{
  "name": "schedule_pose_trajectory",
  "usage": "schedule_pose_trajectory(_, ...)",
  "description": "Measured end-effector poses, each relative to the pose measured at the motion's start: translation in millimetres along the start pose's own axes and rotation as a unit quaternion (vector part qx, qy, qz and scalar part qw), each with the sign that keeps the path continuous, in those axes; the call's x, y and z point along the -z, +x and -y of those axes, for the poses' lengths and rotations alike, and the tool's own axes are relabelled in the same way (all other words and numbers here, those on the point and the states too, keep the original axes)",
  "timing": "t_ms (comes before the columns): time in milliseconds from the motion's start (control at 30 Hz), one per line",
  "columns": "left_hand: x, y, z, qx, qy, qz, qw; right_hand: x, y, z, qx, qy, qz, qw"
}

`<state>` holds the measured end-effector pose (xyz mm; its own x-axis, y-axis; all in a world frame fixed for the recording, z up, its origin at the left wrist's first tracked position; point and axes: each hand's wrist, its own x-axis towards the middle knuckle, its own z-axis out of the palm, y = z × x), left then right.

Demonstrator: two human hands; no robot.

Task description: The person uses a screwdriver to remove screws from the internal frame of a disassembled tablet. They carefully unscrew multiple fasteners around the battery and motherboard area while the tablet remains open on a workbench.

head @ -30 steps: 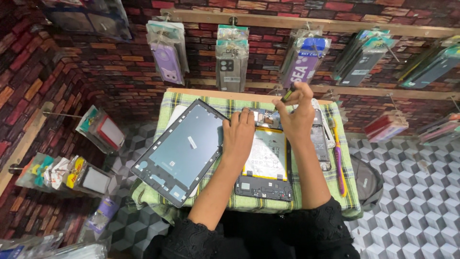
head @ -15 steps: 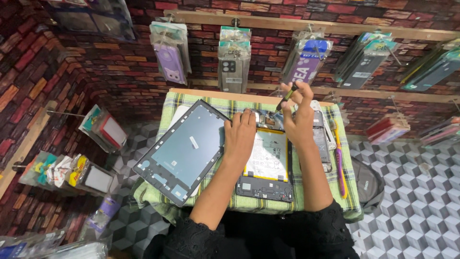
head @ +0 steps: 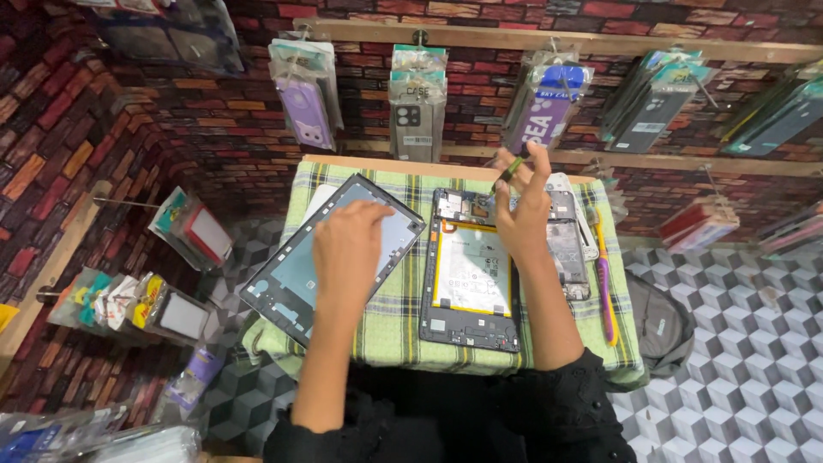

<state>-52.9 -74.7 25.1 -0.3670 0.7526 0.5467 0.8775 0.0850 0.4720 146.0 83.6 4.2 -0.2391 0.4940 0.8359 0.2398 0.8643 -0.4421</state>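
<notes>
Green-and-cream checked cloth [head: 394,330] over a small tabotop, brick-pattern wall behind. At the cloth's centre, an opened tablet body [head: 471,274], battery and boards exposed, long axis running away from the wearer. Just left of that tablet body, a detached screen panel [head: 291,274], laid aslant, its far corner almost touching the tablet's upper left edge. Left hand [head: 350,244] flat on the screen panel, fingers spread and loosely curled, pressing rather than gripping. Right hand [head: 525,206] raised over the tablet body's far end, nearer to it than the left, fingers pinched narrow round a thin dark tool with a green band [head: 511,169], tip angled down toward the upper circuit area; contact with the board not clear. Right of the tablet body, a smaller opened phone [head: 567,244], then a purple-and-yellow toothbrush [head: 607,279] lying parallel to the tablet's long side. Above the tablet's far end, packaged phone cases [head: 416,103] hanging from a wooden rail.
</notes>
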Motion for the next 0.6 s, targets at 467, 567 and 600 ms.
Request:
schedule_pose_trajectory(467, -19, -4, 3, -0.05, 0.088, 0.151, 0.983, 0, -8, -4, 0.007, -0.106, -0.01, 0.994)
schedule_pose_trajectory(567, -27, -8, 7, -0.051, 0.066, 0.142, 0.986, -1, -9, -5, -0.022, -0.062, 0.015, 0.998)
schedule_pose_trajectory(600, -29, -10, 8, -0.053, 0.071, 0.142, 0.986, -1, -9, -6, -0.041, -0.04, 0.028, 0.998)
